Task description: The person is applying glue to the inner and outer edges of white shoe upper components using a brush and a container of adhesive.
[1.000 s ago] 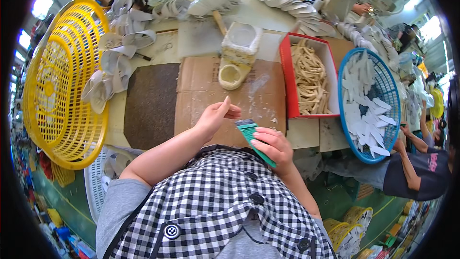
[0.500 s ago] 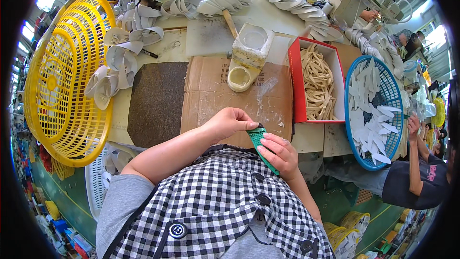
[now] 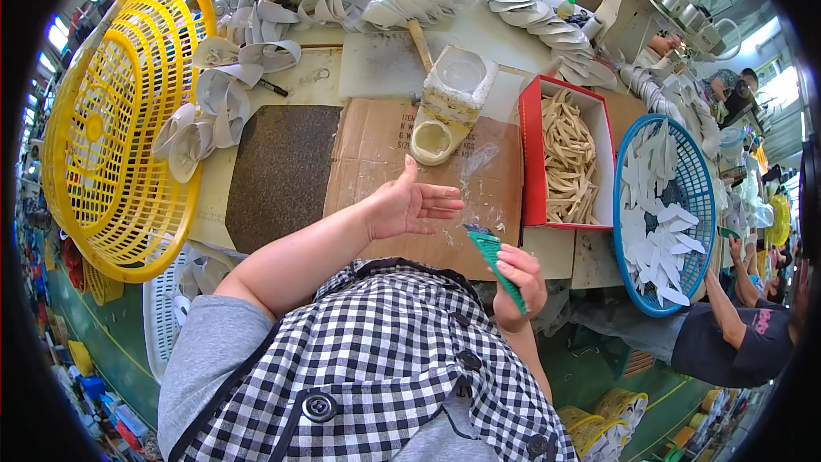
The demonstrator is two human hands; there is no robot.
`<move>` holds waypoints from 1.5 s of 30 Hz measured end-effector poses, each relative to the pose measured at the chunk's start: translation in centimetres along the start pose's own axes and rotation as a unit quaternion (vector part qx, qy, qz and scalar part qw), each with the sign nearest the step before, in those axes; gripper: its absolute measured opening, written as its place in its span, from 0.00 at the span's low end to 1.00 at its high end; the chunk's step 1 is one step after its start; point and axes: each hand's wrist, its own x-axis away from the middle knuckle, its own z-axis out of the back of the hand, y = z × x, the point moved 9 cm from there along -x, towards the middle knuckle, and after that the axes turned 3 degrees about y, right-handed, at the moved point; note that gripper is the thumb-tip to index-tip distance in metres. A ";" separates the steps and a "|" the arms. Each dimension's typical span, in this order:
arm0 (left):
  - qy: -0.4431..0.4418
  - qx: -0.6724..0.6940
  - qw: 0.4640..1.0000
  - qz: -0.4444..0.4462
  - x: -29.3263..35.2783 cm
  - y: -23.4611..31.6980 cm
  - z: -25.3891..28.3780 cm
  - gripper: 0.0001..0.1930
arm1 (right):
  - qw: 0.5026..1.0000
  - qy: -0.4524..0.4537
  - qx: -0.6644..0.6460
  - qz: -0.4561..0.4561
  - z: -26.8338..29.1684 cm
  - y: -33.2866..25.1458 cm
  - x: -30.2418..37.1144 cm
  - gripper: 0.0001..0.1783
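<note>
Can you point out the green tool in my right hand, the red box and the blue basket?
Green tool [image 3: 488, 245]: head view, on its exposed green body.
Red box [image 3: 534, 154]: head view, on its red left wall.
Blue basket [image 3: 699, 188]: head view, on its right mesh wall.

Yellow basket [image 3: 120, 270]: glossy plastic. Blue basket [image 3: 703, 197]: plastic. Red box [image 3: 534, 158]: smooth card. Sheet [image 3: 368, 147]: brown cardboard, matt, scuffed. Dark mat [image 3: 282, 180]: rough, matt. Checked apron [image 3: 385, 334]: cloth. Green piece [image 3: 489, 250]: textured.

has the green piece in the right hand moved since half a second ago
Yes: judged against the red box, the green piece has shifted right, closer to it.
</note>
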 end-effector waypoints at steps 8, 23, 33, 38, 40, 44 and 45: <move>0.099 -0.636 0.727 -0.241 -3.4 -0.4 -2.5 0.39 | 0.808 0.207 -0.319 -0.449 0.9 11.8 7.2 0.09; 0.058 -0.922 0.282 -0.259 3.3 -5.4 3.8 0.34 | 0.727 0.205 -0.375 -0.537 -3.3 17.6 14.1 0.11; 0.031 -0.319 0.933 -0.163 3.2 -1.6 1.6 0.31 | 0.735 0.197 -0.366 -0.536 -3.2 17.6 13.8 0.12; 0.003 -0.239 0.953 -0.186 2.0 -2.0 -0.7 0.28 | 0.740 0.183 -0.364 -0.535 -3.4 17.2 13.4 0.12; 0.118 -0.626 0.745 -0.201 1.0 -2.7 -1.4 0.30 | 0.744 0.179 -0.371 -0.527 -3.5 16.9 13.2 0.13; 0.188 -0.923 0.242 -0.232 -0.2 -5.5 -0.5 0.35 | 0.742 0.184 -0.369 -0.529 -3.6 16.9 13.3 0.13; 0.189 -0.923 0.243 -0.231 0.3 -5.8 0.1 0.35 | 0.743 0.186 -0.366 -0.529 -3.5 16.8 13.2 0.13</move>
